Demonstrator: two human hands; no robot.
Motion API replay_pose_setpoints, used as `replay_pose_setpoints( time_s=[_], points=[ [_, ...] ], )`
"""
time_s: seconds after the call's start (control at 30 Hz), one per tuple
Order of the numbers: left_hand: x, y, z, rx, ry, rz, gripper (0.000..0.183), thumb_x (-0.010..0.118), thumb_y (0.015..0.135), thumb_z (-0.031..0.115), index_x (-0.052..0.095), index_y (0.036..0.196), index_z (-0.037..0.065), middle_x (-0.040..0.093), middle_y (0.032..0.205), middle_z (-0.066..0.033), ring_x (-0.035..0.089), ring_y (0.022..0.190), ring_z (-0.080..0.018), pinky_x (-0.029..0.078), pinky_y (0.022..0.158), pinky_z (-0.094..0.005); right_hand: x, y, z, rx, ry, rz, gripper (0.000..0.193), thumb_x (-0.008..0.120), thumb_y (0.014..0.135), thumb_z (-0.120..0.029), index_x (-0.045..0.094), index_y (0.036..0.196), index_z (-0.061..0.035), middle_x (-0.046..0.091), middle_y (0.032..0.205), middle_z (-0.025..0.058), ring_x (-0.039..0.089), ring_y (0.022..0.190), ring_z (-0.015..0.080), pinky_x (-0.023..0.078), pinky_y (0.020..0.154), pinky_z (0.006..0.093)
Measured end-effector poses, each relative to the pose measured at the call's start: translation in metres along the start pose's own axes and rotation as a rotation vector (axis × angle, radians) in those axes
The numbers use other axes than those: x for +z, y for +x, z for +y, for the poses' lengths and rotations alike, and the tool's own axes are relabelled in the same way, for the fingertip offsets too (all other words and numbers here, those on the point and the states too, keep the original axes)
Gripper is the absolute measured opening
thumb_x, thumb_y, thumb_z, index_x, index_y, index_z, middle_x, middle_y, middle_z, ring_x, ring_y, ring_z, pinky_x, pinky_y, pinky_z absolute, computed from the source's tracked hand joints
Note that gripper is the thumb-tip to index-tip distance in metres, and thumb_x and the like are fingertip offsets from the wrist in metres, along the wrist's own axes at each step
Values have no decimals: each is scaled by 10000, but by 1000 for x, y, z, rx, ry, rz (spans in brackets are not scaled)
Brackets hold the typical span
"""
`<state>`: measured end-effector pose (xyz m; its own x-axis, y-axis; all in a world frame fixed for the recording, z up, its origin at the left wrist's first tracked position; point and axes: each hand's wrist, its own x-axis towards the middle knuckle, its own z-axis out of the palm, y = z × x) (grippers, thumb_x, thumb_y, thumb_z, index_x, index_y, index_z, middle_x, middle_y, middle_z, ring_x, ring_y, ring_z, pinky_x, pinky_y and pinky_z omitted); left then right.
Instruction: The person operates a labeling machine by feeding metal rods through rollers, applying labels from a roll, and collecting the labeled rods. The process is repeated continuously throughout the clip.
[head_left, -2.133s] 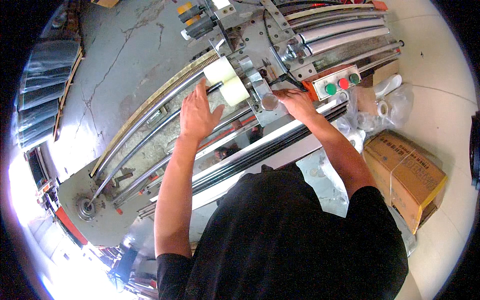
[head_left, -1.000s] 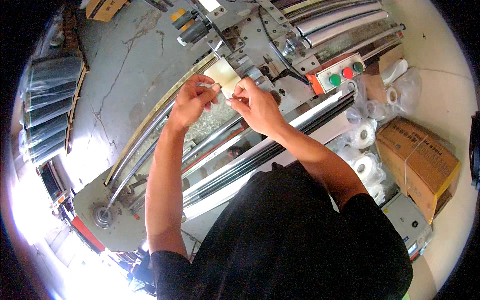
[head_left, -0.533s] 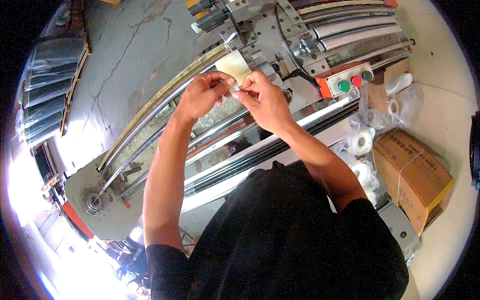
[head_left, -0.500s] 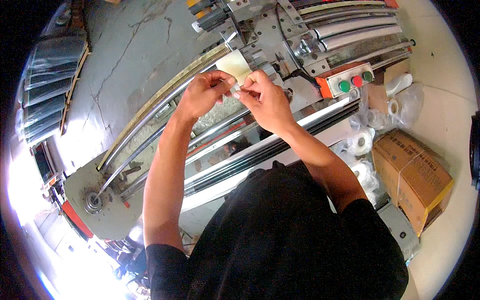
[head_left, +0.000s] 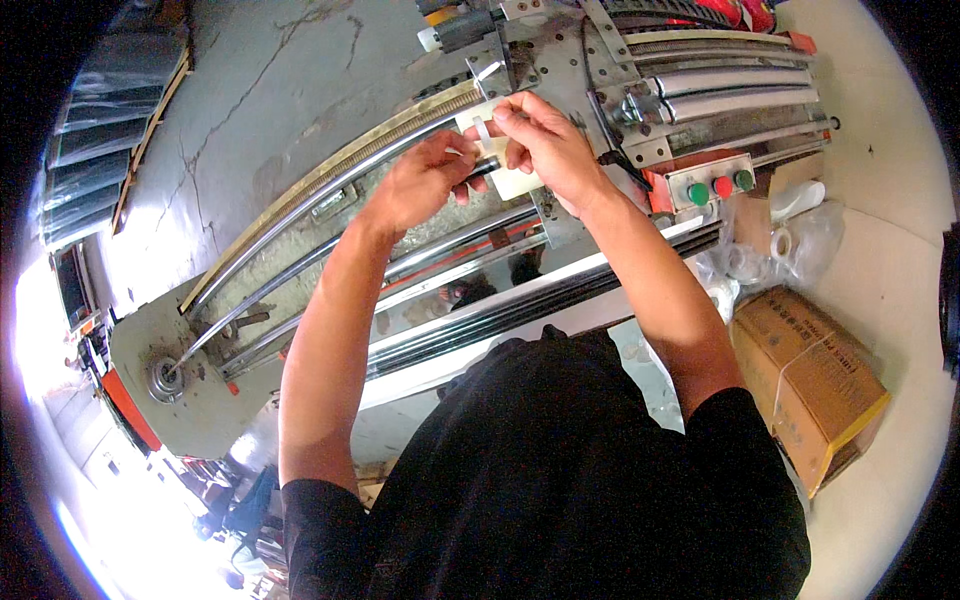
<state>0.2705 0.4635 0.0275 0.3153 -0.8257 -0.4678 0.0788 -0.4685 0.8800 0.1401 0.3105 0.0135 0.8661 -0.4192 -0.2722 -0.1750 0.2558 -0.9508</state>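
My right hand (head_left: 552, 150) is closed, thumb and forefinger pinching the end of a small translucent strip (head_left: 481, 128). The strip hangs over a pale yellow plate (head_left: 517, 183) on the machine, which my fingers partly cover. To its left is my left hand (head_left: 420, 180), fingers curled inward with the tips close to the strip; whatever they hold, if anything, is too small to make out. A short dark cylinder (head_left: 485, 166) shows beside the left fingertips; I cannot tell whether that hand touches it. Both hands are above the long metal rails (head_left: 275, 282) of the machine.
A control box (head_left: 705, 186) with green and red buttons sits right of my right forearm. Beyond it are clear plastic film rolls (head_left: 783, 242) and a strapped cardboard box (head_left: 812, 385). A grey round-hubbed end plate (head_left: 190, 375) closes the machine's left side. Wrapped dark panels (head_left: 115, 130) stand far left.
My hands were together, fingertips touching at a small whitish piece; now they are apart, the right one higher with the strip. The view has shifted slightly, showing more of the yellow plate.
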Motion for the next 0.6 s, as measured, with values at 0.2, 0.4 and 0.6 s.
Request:
replay_pose_setpoints(
  time_s=[0.2,0.4,0.6],
  points=[
    [-1,-1,-18,69,-28,35,151,535,1065,174,436,1062,60,696,886,-105,576,750,-142,474,674,-301,-22,-28,13,173,-141,-119,299,534,1075,-333,610,1125,-48,687,995,33,564,690,91,454,636,256],
    [2,3,-20,82,63,88,230,588,1036,207,441,1043,31,699,861,-124,635,735,-169,512,694,-334,-18,-60,-26,75,-162,-192,213,487,1096,-253,595,1115,-70,703,1039,21,599,717,62,409,605,210],
    [3,5,-30,90,71,127,254,607,1019,223,447,1035,25,727,857,-133,683,719,-194,527,692,-359,-8,2,-31,113,-77,-102,278,524,1077,-346,620,1108,-88,724,1113,44,531,680,54,391,594,229]
  ],
)
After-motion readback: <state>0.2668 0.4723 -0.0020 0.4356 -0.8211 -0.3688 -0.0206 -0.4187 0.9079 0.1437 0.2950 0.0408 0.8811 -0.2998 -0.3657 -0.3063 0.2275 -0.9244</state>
